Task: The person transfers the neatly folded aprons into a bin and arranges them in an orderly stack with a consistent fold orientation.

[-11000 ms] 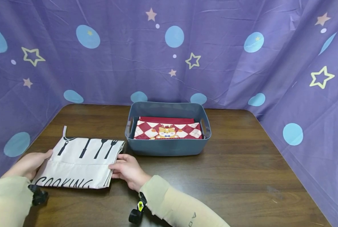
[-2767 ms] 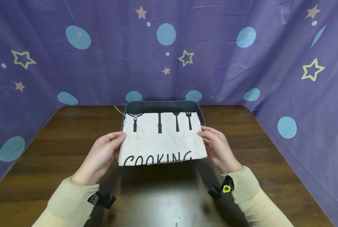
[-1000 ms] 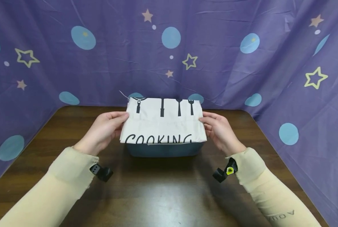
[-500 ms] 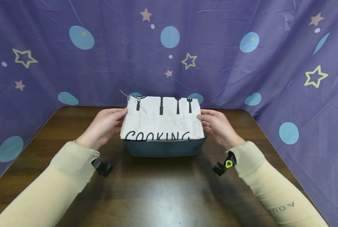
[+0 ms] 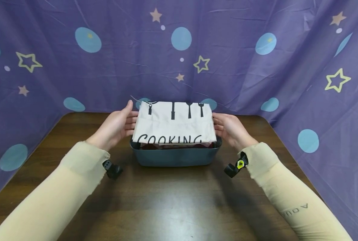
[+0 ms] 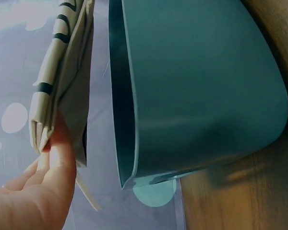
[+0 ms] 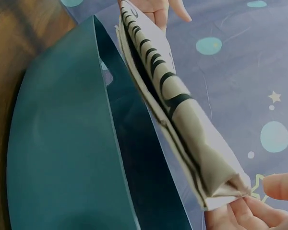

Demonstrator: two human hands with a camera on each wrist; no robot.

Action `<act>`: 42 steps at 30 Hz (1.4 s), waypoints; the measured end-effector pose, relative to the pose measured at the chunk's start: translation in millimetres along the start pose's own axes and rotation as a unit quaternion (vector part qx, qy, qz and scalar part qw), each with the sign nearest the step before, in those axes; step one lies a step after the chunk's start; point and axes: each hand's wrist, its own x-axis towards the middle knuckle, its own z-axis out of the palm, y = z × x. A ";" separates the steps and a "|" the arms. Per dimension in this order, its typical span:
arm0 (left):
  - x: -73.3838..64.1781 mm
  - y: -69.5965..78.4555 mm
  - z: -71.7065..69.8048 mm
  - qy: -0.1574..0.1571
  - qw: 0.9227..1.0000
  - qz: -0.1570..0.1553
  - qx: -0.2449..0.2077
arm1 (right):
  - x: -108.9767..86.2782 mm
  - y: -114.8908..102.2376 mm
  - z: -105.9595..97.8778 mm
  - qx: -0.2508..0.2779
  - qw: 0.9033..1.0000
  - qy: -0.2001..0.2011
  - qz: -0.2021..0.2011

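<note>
A folded white apron [image 5: 174,124] printed with black utensils and COOKING is held level above a blue-grey plastic bin [image 5: 177,157]. My left hand [image 5: 115,124] supports its left end on extended fingers, thumb raised off the cloth. At the right end, the fingers of my right hand [image 5: 231,129] reach in under the edge; in the right wrist view the thumb [image 7: 281,186] stands apart from the apron [image 7: 201,143]. A gap separates the apron [image 6: 69,91] from the bin rim [image 6: 132,91] in the left wrist view. Part of a red cloth [image 5: 148,146] shows inside the bin.
The bin stands toward the back of a brown wooden table [image 5: 166,201]. Behind it hangs a purple curtain [image 5: 227,67] with stars and blue dots. A thin white strap [image 6: 88,191] dangles from the apron's left end.
The apron, lying at the table's left 11 seconds ago, was carried over the bin. In the last second it rose slightly and my left thumb lifted off, uncovering the bin's front rim.
</note>
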 end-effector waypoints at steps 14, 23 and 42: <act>4.6 -3.0 3.0 -0.031 0.999 -0.028 -0.021 | 8.3 4.5 2.4 0.033 0.999 0.015 0.034; 11.2 -10.8 4.9 -0.052 0.998 -0.031 -0.016 | 14.2 11.5 5.0 0.015 0.999 0.005 0.050; 18.5 -21.7 13.6 -0.066 0.996 -0.049 -0.044 | 19.7 19.7 4.5 -0.022 0.998 -0.030 0.060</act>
